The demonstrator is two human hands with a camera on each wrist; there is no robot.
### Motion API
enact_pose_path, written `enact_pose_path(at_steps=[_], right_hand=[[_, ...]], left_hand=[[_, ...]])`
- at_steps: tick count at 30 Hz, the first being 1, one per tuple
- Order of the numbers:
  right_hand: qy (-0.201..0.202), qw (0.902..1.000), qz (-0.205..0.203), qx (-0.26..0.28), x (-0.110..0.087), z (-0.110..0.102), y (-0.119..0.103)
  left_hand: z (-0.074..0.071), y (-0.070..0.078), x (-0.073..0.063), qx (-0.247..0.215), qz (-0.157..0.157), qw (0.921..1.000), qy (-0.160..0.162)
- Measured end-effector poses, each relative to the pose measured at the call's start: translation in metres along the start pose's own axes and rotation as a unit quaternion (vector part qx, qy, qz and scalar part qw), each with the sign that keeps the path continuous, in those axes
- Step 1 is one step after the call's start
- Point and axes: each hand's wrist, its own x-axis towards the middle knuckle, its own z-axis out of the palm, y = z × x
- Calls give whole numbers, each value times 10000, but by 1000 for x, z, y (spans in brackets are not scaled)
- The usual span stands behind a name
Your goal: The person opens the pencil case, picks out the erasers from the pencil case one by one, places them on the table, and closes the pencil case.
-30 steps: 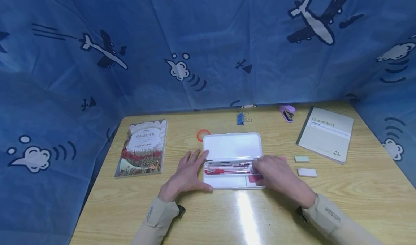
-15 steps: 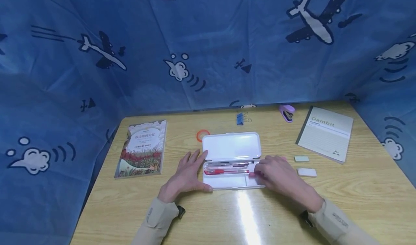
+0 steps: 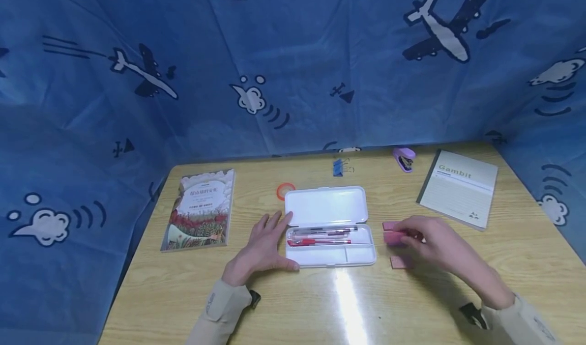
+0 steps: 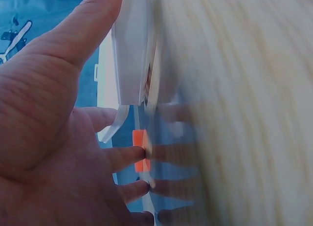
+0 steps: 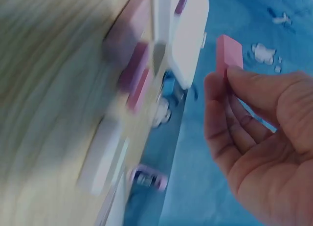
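A white pencil case (image 3: 326, 206) lies open, with several pens (image 3: 320, 241) in its long compartment. My left hand (image 3: 263, 248) rests at the case's left side, fingers spread and thumb along the front corner. Right of the case, my right hand (image 3: 432, 238) pinches a pink eraser (image 5: 230, 55) between thumb and fingertips, above the table. Below it on the tabletop are a dull pink eraser (image 3: 402, 262), a purple-pink one (image 5: 133, 68) and another pink one (image 3: 389, 225).
In the right wrist view, a white eraser (image 5: 99, 152) and a pale green one (image 5: 120, 160) lie nearby. Around stand a book (image 3: 199, 207), an orange tape roll (image 3: 286, 191), a blue binder clip (image 3: 338, 167), a purple stapler (image 3: 404, 159) and a notebook (image 3: 460, 187).
My right hand has lifted the pink eraser out of the case's small front compartment and moved right, over the other pink erasers. The left hand has stayed in place.
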Motion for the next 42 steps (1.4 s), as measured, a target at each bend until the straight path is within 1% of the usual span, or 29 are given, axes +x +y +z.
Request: enact_pose_path(at_steps=[5,7,11,13,17,20,23,29,32,39,42], right_hand=[[77,9992,384,-25,-25,-12,25],[32,9981,611,-15,-35,-15,35],[-268,9928,1167,-37,-50,-17,50],[-452,9903,1313,-39,-54,-17,54],[-718,9888,1305,23,-56,-14,58],[-802,9876,1346,39,-55,-11,59],[-753,9875,1383,-60,-55,-8,59],[-533,9870,1442,-471,-52,-3,59],[-530,9857,1506,-542,-51,-3,58],[-553,9853,1483,-644,-49,-3,59],[-653,9826,1583,-722,-48,-4,59]], left_hand=[[-1,-1,-1,-46,21,10000,-5],[-1,-2,-1,-57,42,10000,14],[-2,-1,-2,-86,58,9999,32],[-3,-1,-3,-103,58,9999,36],[-2,-1,-2,-80,63,9999,46],[-2,-1,-2,-42,75,10000,35],[-2,0,-1,-36,78,10000,20],[-2,1,-1,-51,93,9999,36],[-1,1,-1,-61,95,9999,28],[0,0,0,-69,54,10000,-13],[0,-2,1,-60,58,10000,-13]])
